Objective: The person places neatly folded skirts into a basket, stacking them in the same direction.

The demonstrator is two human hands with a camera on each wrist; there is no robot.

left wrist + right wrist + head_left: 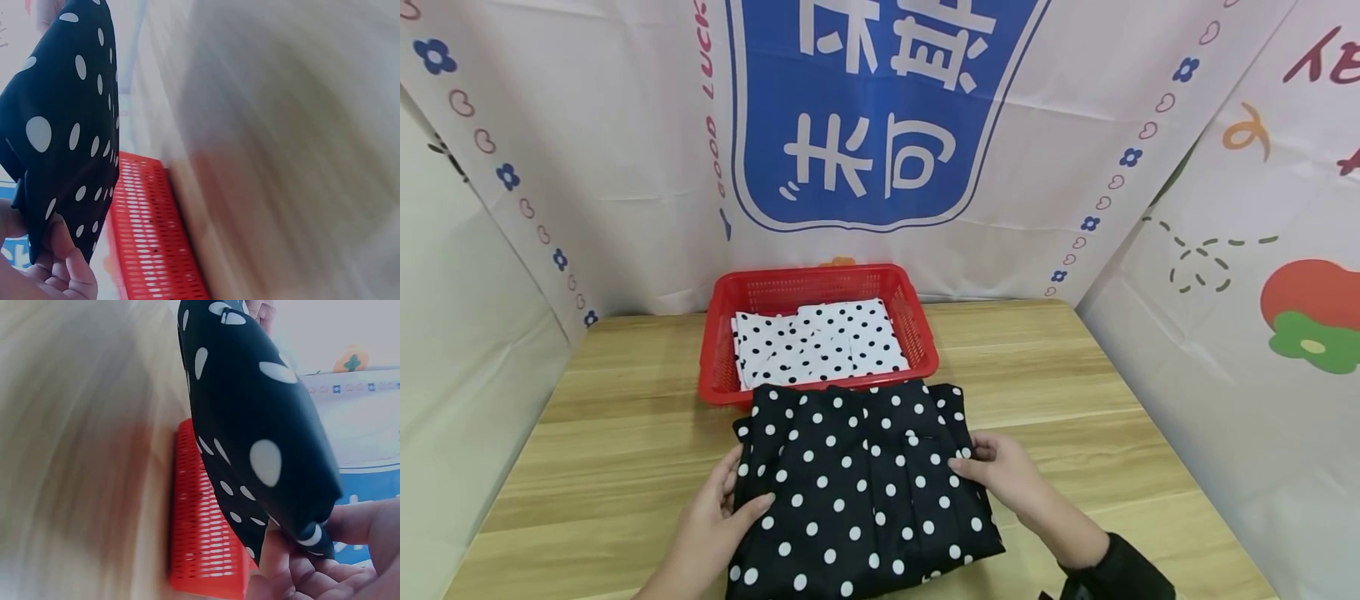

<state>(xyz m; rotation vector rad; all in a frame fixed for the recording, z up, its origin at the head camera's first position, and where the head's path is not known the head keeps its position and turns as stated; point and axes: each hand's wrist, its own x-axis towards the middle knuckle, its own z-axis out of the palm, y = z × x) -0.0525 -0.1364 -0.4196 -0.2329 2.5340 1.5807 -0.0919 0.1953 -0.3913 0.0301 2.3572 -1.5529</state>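
A folded black garment with white polka dots [850, 483] hangs between both hands, in front of the red basket. My left hand [707, 521] grips its left edge, thumb on top and fingers underneath. On the opposite edge, my right hand [1003, 471] pinches the cloth between thumb and fingers. Both wrist views show the black cloth [75, 125] [256, 412] raised off the table. Inside the red plastic basket [917, 333] lies folded white cloth with black dots [812, 342]. What kind of garment the black one is, I cannot tell.
The wooden table [1052, 375] extends to both sides of the basket. Behind it hangs a white printed sheet [647, 167] with a blue emblem, the basket standing close to it. More pale sheets [1225, 333] enclose the left and right sides.
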